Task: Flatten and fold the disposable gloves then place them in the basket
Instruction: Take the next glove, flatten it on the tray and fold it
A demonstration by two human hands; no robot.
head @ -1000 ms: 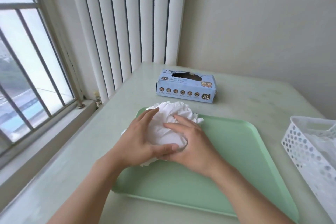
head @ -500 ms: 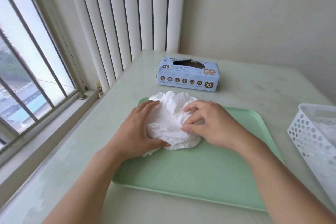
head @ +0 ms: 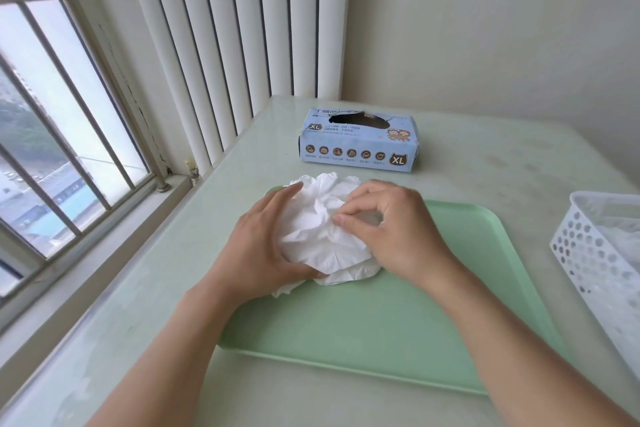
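Head view: the left hand (head: 258, 251) cups the crumpled white disposable gloves (head: 320, 236); the right hand (head: 391, 229) pinches a crease above. They look light, limp and slippery; edges give the surest grip.

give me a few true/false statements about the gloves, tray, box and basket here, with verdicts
1. The crumpled white gloves lie on the green tray. True.
2. The right hand is reaching into the blue glove box. False: it pinches the gloves on the tray, and the box stands untouched behind the tray.
3. The left hand holds the glove pile from its left side. True.
4. The white basket sits on the tray. False: it stands on the table, to the right of the tray.
5. The gloves are already flattened and neatly folded. False: they are a wrinkled bunch.
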